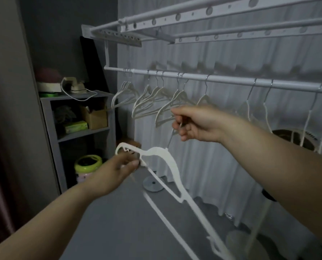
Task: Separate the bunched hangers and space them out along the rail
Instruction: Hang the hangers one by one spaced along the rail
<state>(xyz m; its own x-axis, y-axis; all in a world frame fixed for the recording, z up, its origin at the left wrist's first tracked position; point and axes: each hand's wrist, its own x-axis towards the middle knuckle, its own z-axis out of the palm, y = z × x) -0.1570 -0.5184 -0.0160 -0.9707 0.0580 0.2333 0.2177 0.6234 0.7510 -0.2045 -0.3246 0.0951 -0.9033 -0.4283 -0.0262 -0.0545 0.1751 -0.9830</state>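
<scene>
A white rail (222, 79) runs from the left down to the right, in front of a pale curtain. White hangers hang from it: a tight bunch (125, 92) at the far left, two looser groups (152, 99) in the middle, single ones (265, 113) further right. I hold one white hanger (167, 166) off the rail, below it. My left hand (118, 171) pinches its left shoulder end. My right hand (195, 122) grips its metal hook, just below the middle hangers.
A grey shelf unit (77, 128) with boxes and a lidded jar (87, 166) stands at the left. A drying rack (175, 17) is mounted above the rail. A round stand base (153, 183) rests on the floor. A fan (291, 137) sits behind the right hangers.
</scene>
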